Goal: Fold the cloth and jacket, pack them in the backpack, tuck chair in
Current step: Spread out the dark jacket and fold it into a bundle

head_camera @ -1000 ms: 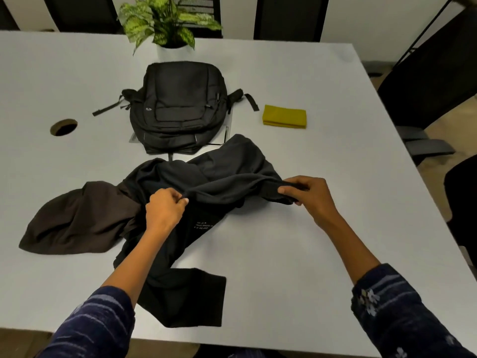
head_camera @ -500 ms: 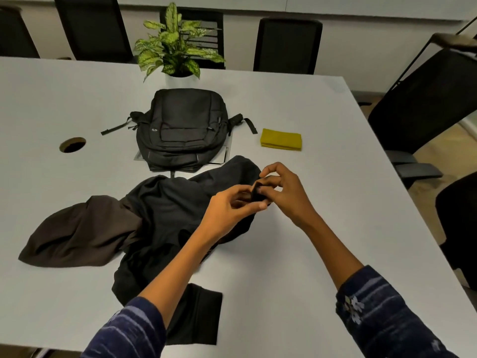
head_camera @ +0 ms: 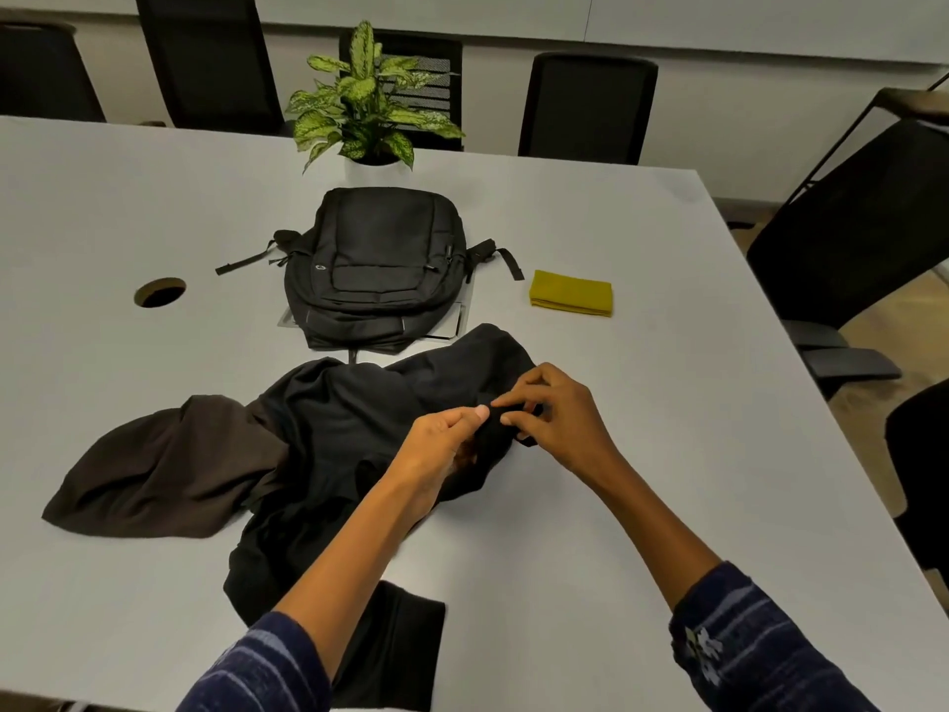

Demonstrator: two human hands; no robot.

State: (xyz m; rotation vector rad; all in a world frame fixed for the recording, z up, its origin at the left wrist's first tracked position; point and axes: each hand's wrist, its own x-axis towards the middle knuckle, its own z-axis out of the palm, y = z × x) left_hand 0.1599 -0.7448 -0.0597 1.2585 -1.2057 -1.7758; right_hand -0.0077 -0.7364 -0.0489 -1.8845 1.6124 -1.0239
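Black jacket [head_camera: 328, 429], possibly brown-lined, yellow cloth [head_camera: 571, 293], black backpack [head_camera: 377, 264]

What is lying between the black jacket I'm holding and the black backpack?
Nothing visible. Both hands, left and right, pinch the crumpled black jacket; only bare grey table separates it from the closed black backpack. The folded yellow cloth sits aside, to the right.

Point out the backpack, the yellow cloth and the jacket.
backpack [head_camera: 377, 259]: head view, on its front panel.
yellow cloth [head_camera: 571, 299]: head view, on its folded top face.
jacket [head_camera: 328, 429]: head view, on the black body fabric left of the hands.
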